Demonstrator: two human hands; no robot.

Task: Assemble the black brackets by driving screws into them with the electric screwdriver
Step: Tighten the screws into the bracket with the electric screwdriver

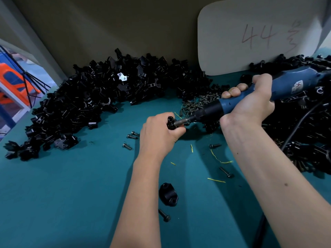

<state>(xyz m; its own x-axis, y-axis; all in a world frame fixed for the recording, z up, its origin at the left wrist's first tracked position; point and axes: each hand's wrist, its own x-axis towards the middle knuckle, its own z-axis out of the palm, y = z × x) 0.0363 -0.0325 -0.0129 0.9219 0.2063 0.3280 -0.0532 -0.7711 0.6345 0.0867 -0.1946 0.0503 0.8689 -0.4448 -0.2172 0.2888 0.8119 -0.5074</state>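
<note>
My left hand (159, 133) grips a small black bracket (171, 122) just above the teal table (71, 194). My right hand (250, 102) holds the blue electric screwdriver (232, 102), which slants down to the left. Its metal bit (182, 121) meets the bracket's right side, where a screw sits. A big heap of black brackets (93, 99) lies at the back left. Small dark screws (195, 104) are piled behind the screwdriver's tip. One black clamp piece (168, 194) lies near me between my forearms.
Loose screws lie on the table, such as a screw (164, 215) by the clamp piece and another screw (226, 172) near my right arm. More black parts (304, 133) heap at the right with the tool's cord (297, 127). A white board (259, 38) marked 44 leans at the back.
</note>
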